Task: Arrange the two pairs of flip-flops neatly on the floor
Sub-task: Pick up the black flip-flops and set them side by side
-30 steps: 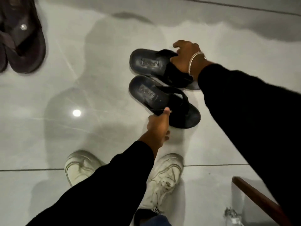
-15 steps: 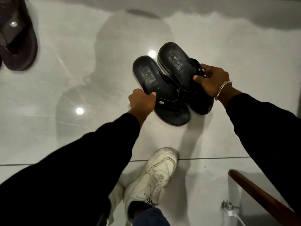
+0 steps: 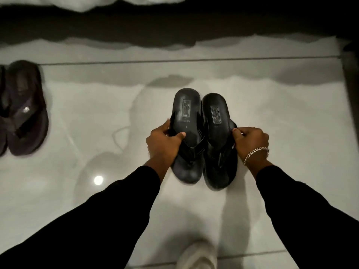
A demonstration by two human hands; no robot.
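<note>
Two black flip-flops sit side by side on the pale tiled floor, heels pointing away from me. My left hand point(image 3: 163, 144) grips the left black flip-flop point(image 3: 186, 121) at its outer edge near the strap. My right hand point(image 3: 250, 140) holds the right black flip-flop point(image 3: 217, 121) at its outer edge; a silver bracelet circles that wrist. The two soles touch along their inner sides. A dark brown flip-flop point(image 3: 26, 107) lies far left, with its partner point(image 3: 2, 113) mostly cut off by the frame edge.
My white sneaker point(image 3: 198, 255) stands at the bottom centre. A dark band point(image 3: 174, 28) runs across the top of the view, and a dark upright edge point(image 3: 351, 90) stands at the right. Glossy floor with a lamp reflection point(image 3: 98, 180) lies between the two pairs.
Both hands have turned the black pair from slanting to straight, side by side, heels away from me. The view has shifted, and the brown pair now lies lower at the left.
</note>
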